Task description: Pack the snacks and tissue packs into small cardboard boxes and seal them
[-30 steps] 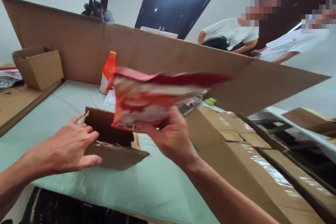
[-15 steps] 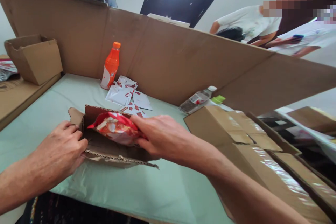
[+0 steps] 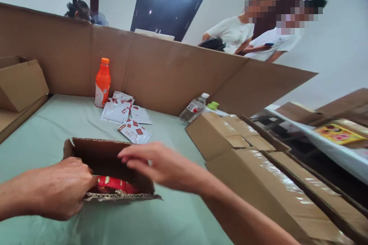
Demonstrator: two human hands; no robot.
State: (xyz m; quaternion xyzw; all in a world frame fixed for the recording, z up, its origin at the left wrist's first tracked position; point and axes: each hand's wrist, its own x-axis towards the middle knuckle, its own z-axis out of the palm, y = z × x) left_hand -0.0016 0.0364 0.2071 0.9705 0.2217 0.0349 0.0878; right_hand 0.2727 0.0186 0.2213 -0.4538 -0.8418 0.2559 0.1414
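A small open cardboard box point(image 3: 99, 152) with torn edges rests on the green-covered table. Inside it lies a red snack packet point(image 3: 117, 185), its lower part hidden by the near wall. My left hand point(image 3: 64, 187) is closed on the box's left side. Over the box's right part, my right hand point(image 3: 146, 162) is held with fingers apart and nothing in them. Several white sachets with red marks point(image 3: 135, 131) lie just behind the box. An orange drink bottle point(image 3: 102, 83) stands upright beyond them.
Cardboard boxes point(image 3: 247, 176) line the right side, with a clear plastic bottle point(image 3: 195, 108) leaning behind them. Another open carton point(image 3: 24, 84) sits at the left. A tall cardboard partition point(image 3: 161, 72) runs along the back. Two people in white shirts point(image 3: 230, 32) are beyond it.
My right hand has let go of the red snack packet, which now lies down in the box. The view has shifted, and my left hand keeps hold of the box's left side.
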